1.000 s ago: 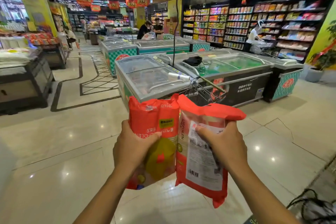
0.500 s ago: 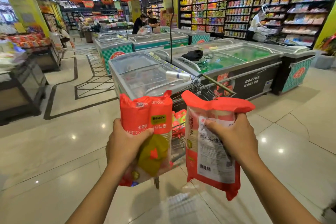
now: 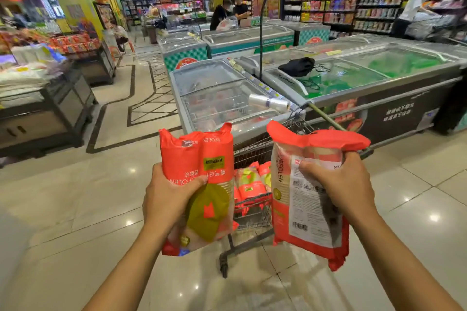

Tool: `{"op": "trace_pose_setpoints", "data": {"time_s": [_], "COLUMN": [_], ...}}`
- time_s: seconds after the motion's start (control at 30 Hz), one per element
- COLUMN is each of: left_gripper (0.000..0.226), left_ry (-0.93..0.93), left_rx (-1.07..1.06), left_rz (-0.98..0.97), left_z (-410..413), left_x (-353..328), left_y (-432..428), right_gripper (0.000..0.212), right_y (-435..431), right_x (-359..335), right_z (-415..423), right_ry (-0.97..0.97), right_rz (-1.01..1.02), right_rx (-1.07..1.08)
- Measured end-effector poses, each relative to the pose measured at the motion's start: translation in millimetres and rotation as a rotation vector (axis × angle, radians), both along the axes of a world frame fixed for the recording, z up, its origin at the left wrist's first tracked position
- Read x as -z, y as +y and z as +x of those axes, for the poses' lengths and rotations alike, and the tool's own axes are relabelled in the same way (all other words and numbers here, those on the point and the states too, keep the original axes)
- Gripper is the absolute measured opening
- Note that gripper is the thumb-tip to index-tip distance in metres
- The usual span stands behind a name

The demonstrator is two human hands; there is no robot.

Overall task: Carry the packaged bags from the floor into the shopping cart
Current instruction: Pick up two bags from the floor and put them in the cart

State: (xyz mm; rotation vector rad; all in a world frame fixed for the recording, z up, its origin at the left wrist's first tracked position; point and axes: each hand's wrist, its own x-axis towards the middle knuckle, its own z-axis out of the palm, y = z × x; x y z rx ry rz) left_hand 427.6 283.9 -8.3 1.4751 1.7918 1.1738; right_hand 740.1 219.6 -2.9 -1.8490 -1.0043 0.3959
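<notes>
Standing on the tiled floor (image 3: 75,209), just in front of the freezer chests (image 3: 222,93), the shopping cart (image 3: 252,151) lies directly ahead of both grips, with its basket open-topped and holding red bags (image 3: 252,185). The left bag (image 3: 197,149) and right bag (image 3: 303,222) are held upright, long axes vertical, flanking the near rim. The left grip (image 3: 166,199) and right grip (image 3: 338,184) each wrap a bag's middle and are about equally near. No obstacle shows between the bags and the basket.

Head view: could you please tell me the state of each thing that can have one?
left hand, grips left bag
right hand, grips right bag
left bag, held upright in the air
right bag, held in the air, back label toward camera
shopping cart, already holds red bags
</notes>
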Motion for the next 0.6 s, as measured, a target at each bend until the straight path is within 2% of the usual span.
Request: {"op": "trace_pose_setpoints", "data": {"time_s": [0.2, 0.33, 0.5, 0.6], "left_gripper": [0.081, 0.085, 0.075, 0.083], "left_ry": [-0.036, -0.084, -0.157, -0.139], "left_rx": [-0.002, 0.016, 0.040, 0.072], "left_rz": [-0.045, -0.081, -0.129, -0.186], "left_z": [26, 42, 65, 80], "left_x": [27, 50, 84, 108], "left_y": [77, 145, 244, 297], "right_gripper": [0.077, 0.073, 0.064, 0.063], "right_y": [83, 148, 247, 303], "right_x": [18, 38, 60, 75], "right_z": [28, 47, 62, 71], "right_ry": [0.021, 0.038, 0.056, 0.056], "right_rz": [-0.011, 0.000, -0.015, -0.061], "right_rx": [-0.042, -0.065, -0.128, -0.181]}}
